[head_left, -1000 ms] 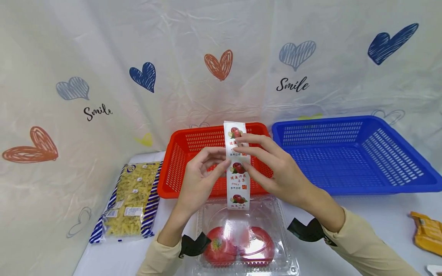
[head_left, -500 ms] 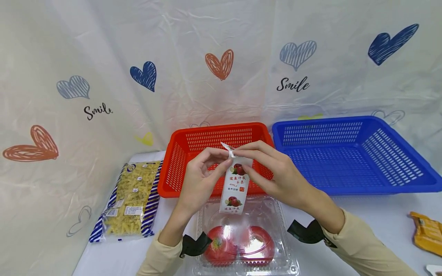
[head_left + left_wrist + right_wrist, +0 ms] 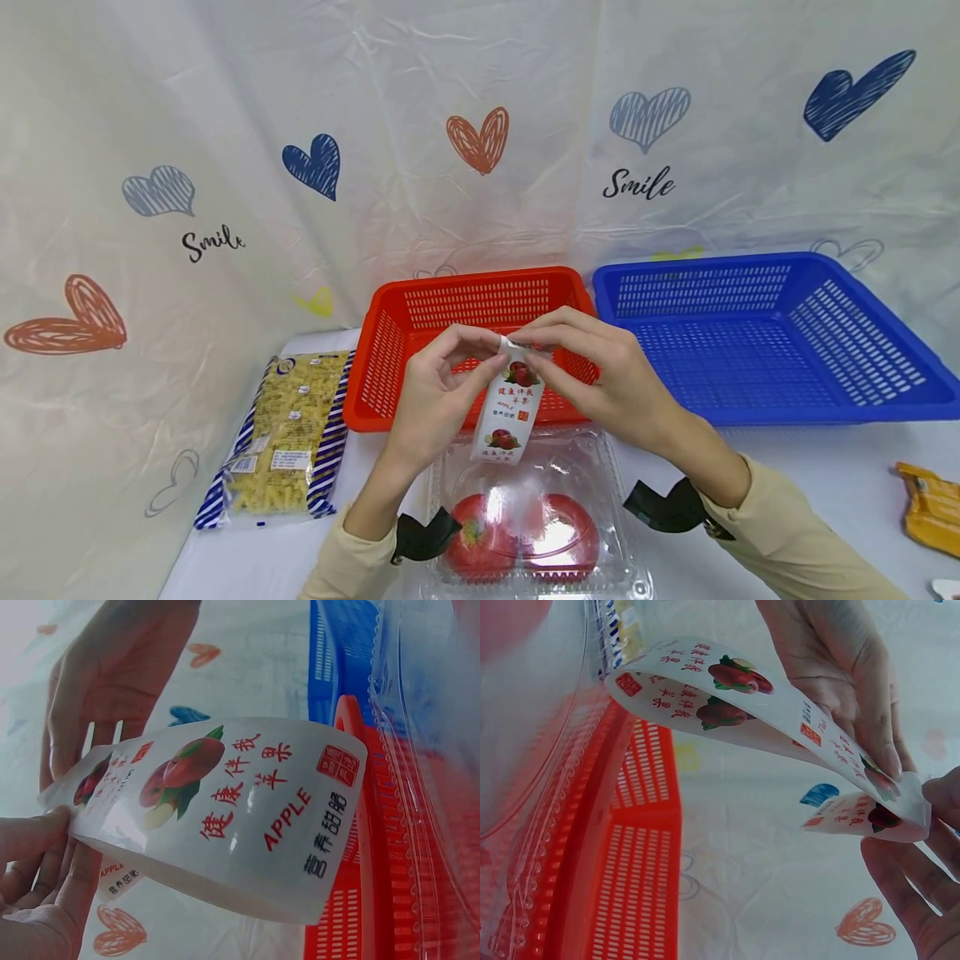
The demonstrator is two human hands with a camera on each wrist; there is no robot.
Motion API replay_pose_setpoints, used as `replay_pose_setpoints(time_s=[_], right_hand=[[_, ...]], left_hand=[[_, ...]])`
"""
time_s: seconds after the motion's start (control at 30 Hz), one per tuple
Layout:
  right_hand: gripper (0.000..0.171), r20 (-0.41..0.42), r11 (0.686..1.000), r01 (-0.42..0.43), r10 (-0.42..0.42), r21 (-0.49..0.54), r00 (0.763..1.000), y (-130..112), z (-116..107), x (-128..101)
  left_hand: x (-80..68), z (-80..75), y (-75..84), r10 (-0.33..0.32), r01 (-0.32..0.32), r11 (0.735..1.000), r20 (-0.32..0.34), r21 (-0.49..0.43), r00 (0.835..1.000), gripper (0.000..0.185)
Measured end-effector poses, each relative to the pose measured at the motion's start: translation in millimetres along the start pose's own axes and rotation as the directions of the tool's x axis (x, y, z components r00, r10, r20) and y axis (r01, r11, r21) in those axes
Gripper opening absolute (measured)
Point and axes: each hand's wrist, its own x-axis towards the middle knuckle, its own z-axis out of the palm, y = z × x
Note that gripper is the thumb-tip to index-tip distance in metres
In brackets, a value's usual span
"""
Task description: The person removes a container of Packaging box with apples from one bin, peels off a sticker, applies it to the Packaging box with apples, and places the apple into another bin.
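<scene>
A strip of white apple stickers [image 3: 507, 414], printed with apples and red writing, hangs over a clear plastic box. My left hand [image 3: 438, 387] pinches its left edge near the top between thumb and forefinger. On the other side, my right hand [image 3: 611, 371] pinches the top between thumb and fingertips. There the strip bends over, and the right wrist view shows its short end [image 3: 844, 817] turned back behind. In the left wrist view the lower part of the strip [image 3: 247, 802] curves outward. Two red apples [image 3: 483, 537] lie inside the clamshell box [image 3: 600, 467].
Behind the hands stands a red basket [image 3: 390, 287], with a blue basket [image 3: 705, 412] to its right. A bag of spiral pasta [image 3: 288, 425] lies at left. An orange packet [image 3: 933, 508] lies at the right edge. A heart-printed curtain [image 3: 397, 192] hangs behind.
The strip's upper end, upright a second ago, has folded back out of sight behind the fingers. The strip's lower end has swung slightly left; both hands stay almost in place.
</scene>
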Motion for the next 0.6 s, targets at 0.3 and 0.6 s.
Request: replay_pose_setpoints(time_s=[0.3, 0.6], right_hand=[[0.035, -0.022, 1.0, -0.002, 0.002, 0.02, 1.0, 2.2, -1.5, 1.8], [0.039, -0.042, 0.998, 0.019, -0.017, 0.053, 0.999, 6.2, -0.9, 2.5]], left_hand=[[1.1, -0.7, -2.6, 0.045, -0.045, 0.999, 0.019, -0.002, 0.999, 0.026], [-0.5, -2.8, -3.7, 0.045, -0.045, 0.999, 0.026, 0.013, 0.999, 0.029]])
